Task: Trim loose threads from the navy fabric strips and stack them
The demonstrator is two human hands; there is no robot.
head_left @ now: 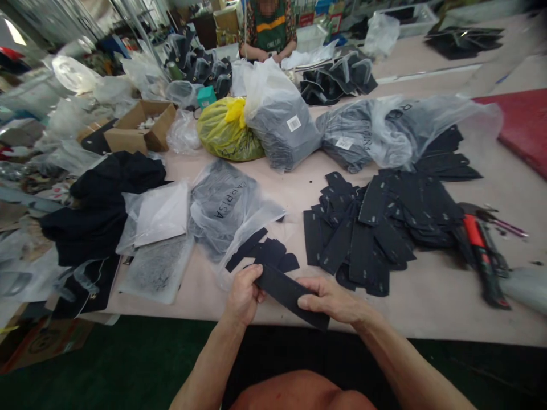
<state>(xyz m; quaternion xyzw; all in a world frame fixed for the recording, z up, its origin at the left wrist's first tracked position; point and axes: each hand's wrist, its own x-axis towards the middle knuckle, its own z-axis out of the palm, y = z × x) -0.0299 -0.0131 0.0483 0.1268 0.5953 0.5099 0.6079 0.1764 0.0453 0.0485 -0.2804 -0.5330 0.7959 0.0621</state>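
Between my two hands, over the table's front edge, is a long flat black strip (284,293). My left hand (247,291) pinches its upper left end, thumb on top. Toward the other end, my right hand (331,297) grips the strip with the thumb pressed on its face and the fingers hidden underneath. Just beyond the strip, several dark cut pieces (271,253) lie at the mouth of a clear plastic bag (226,208) marked CARPISA. To the right spreads a heap of black strips (367,228), many with small slots near their ends.
Stuffed plastic bags (282,122) and a yellow bag (231,128) line the table's middle. A hammer with a red and black handle (482,262) lies at right. Dark cloth (102,199) and a cardboard box (141,125) are at left. A person (269,34) stands across the table.
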